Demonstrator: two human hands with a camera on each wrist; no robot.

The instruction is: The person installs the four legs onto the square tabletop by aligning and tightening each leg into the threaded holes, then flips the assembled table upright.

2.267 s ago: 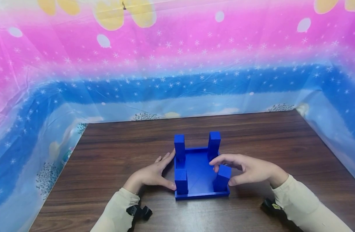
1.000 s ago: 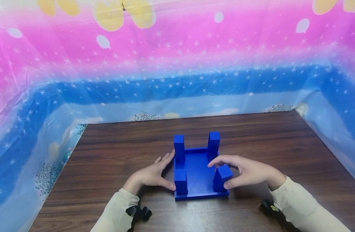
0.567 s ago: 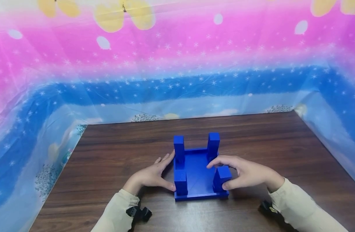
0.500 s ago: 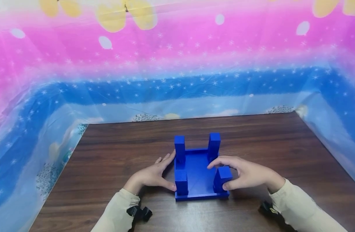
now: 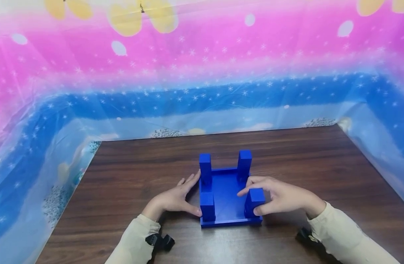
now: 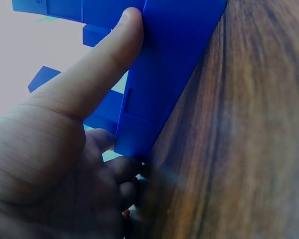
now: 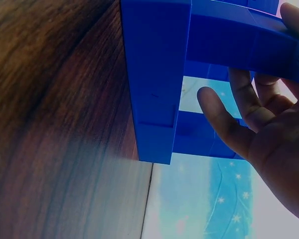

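A shallow blue rectangular tray-like base (image 5: 226,198) lies on the table with a square blue post standing at each corner. At the near right corner, my right hand (image 5: 284,194) grips the blue post (image 5: 255,200), thumb on its near side and index finger reaching behind it. My left hand (image 5: 172,198) is spread along the base's left side wall (image 6: 164,64). Its thumb lies by the near left post (image 5: 207,207), its fingertips by the far left post (image 5: 205,168). Beyond the right hand is the far right post (image 5: 244,165).
The dark wood-grain table (image 5: 135,161) carries the base near its front middle. A pink and blue patterned cloth (image 5: 202,73) hangs round the back and sides. Black wrist devices are strapped on the left sleeve (image 5: 132,238) and the right sleeve (image 5: 344,231).
The right hand has closed in, its thumb moving left onto the near right post. That post has turned and now stands squarer to the base. The left hand stays put.
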